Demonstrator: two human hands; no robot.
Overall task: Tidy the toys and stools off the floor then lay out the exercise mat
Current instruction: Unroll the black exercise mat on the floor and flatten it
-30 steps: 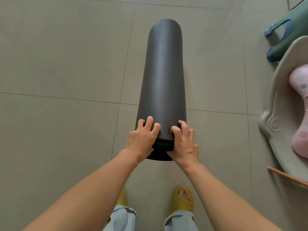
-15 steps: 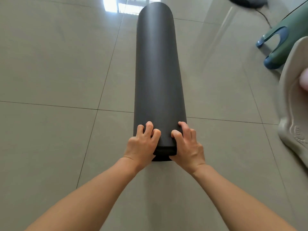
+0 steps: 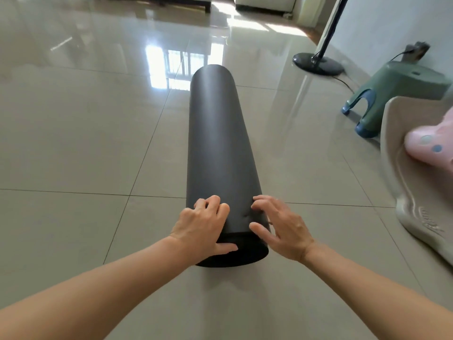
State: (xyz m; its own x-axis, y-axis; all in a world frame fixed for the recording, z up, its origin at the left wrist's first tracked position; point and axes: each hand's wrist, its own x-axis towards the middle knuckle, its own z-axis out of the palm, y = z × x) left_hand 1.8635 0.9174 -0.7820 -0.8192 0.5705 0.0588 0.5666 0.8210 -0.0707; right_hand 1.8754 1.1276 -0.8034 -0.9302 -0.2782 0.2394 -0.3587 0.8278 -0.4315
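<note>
A rolled black exercise mat (image 3: 215,143) lies on the tiled floor, pointing straight away from me. My left hand (image 3: 201,227) grips its near end, with fingers curled on top and the thumb against the end rim. My right hand (image 3: 284,229) rests on the right side of the same end, fingers spread and only the fingertips and thumb touching the roll. At the right edge, a green plastic stool (image 3: 402,94) stands on the floor. In front of it a pink dotted toy (image 3: 431,143) lies on a beige plastic piece (image 3: 402,192).
A black fan base (image 3: 318,63) with its pole and a cable stands at the back right near the wall. Furniture legs (image 3: 183,3) show along the far edge. Glossy floor tiles (image 3: 85,131) stretch to the left of the mat.
My view has tilted up, showing more of the room. My right hand has loosened from a curled grip to spread fingers. The left hand stays on the mat's near end.
</note>
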